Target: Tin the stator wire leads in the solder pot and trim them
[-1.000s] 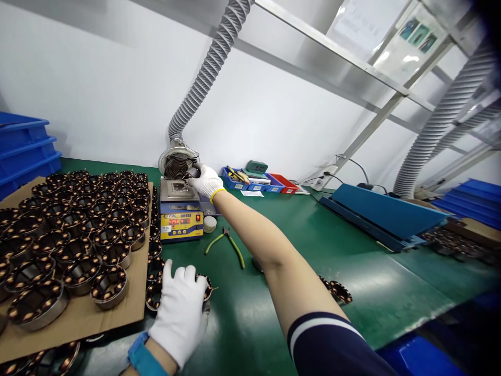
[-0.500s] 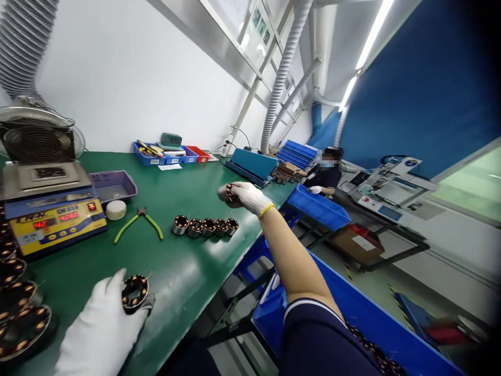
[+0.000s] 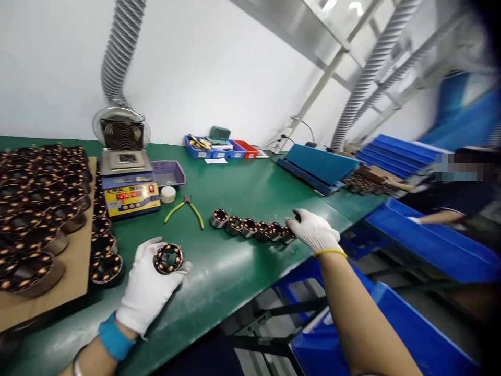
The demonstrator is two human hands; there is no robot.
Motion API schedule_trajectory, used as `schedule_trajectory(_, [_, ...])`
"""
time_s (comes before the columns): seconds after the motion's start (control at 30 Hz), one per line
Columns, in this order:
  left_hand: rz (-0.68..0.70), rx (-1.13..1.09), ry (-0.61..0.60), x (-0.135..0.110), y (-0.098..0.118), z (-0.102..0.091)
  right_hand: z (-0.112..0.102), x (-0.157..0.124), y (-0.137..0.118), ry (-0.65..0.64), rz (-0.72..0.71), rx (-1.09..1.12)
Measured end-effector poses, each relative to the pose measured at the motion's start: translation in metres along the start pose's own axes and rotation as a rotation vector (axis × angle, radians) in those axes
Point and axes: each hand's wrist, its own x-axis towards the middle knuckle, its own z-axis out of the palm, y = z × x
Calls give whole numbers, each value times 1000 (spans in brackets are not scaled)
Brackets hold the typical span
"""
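Now the copper-wound ring (image 3: 168, 270) is sitting in the left hand (image 3: 146, 290), above the near part of the green table (image 3: 242, 183). The left thumb is pressing its right side and the fingers are curling round its left side, so that hand is gripping it. The ring is round and short, so no long side is showing; its open face is tipping up toward the person. Off to its right, and a bit farther away, a row of rings (image 3: 249, 228) is lying on the table. The row is running long from left to right, with its right end coming nearer the table's edge. The right hand (image 3: 315, 232) is bending its fingers over the last ring (image 3: 288, 236) at that end; whether it is squeezing or letting go, I cannot tell. The left hand is staying well apart from the row. Behind the held ring, green-handled pliers (image 3: 188, 201) are lying with their handles spreading toward the person. Beyond, a yellow-fronted machine (image 3: 131, 201) is standing near the wall.
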Motion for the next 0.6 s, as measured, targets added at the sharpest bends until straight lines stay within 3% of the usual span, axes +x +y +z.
schedule_trajectory(0.03, [-17, -69, 12, 0, 0, 0, 5, -13, -19, -5, -87, 112])
schedule_trajectory(0.07, [-44, -130, 9, 0, -1, 0, 14, -28, -40, -111, -203, 288])
schedule_trajectory(0.13, [-86, -205, -11, -1, -2, 0, 41, -64, -85, -632, -500, 637])
schedule_trajectory(0.17, [-81, -220, -15, 0, -3, -1, 57, -80, -108, -859, -573, 757])
schedule_trajectory(0.2, [-60, -223, -7, 0, -4, -1, 73, -94, -129, -1019, -606, 839])
schedule_trajectory(0.27, [-4, -210, 39, 3, -6, -4, 100, -112, -163, -1167, -639, 1006])
schedule_trajectory(0.37, [50, -140, 109, 9, -9, -8, 114, -120, -185, -1106, -677, 1037])
schedule_trajectory(0.5, [38, -80, 78, 14, -11, -13, 104, -120, -177, -719, -830, 864])
schedule_trajectory(0.6, [-94, -12, -35, 15, -6, -16, 99, -117, -168, -548, -903, 802])
